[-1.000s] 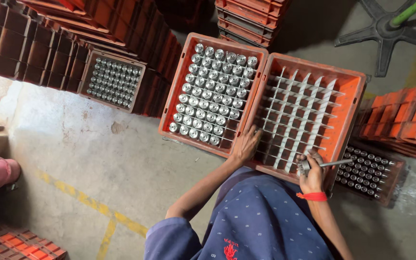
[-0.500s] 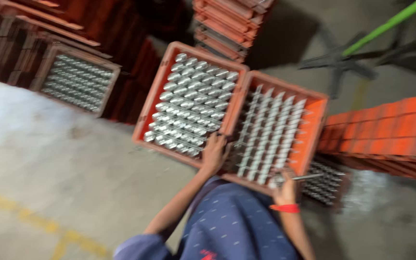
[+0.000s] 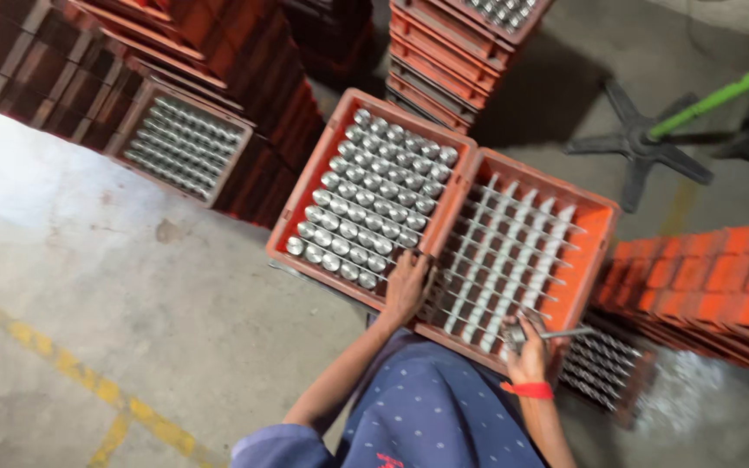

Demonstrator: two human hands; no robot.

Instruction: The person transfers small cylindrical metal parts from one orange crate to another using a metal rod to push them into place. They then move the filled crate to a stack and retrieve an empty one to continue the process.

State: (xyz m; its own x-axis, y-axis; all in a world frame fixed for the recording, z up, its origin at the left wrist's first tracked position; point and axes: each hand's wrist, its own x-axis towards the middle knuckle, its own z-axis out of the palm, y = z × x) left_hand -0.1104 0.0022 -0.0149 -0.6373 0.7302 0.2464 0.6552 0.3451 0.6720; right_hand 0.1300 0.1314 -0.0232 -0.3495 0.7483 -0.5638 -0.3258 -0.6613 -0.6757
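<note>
Roughly left to right: yellow floor line [image 3: 71, 373] runs across the bare concrete at bottom left. Above it, stacked orange crates [image 3: 88, 52], one open crate of capped bottles [image 3: 185, 143] on the near end of the stack. Centre: full crate [image 3: 373, 198], orange, every cell holding a bottle with a silver cap. Left hand [image 3: 407, 284] rests on its near rim, right at the seam with the next crate, fingers [image 3: 415, 264] spread flat, gripping nothing. Just beside it, touching: divider crate [image 3: 522, 251], orange, grey grid cells showing no caps. Right hand [image 3: 526, 347], red wristband, sits at that crate's near edge with fingers curled around a small metal tool [image 3: 556, 333] that sticks out to the right. Below right of it, another crate of bottles [image 3: 604, 368] lower down. Far right: row of orange crates [image 3: 704, 277]; above, black star base [image 3: 639, 147] with green pole [image 3: 721, 94].
</note>
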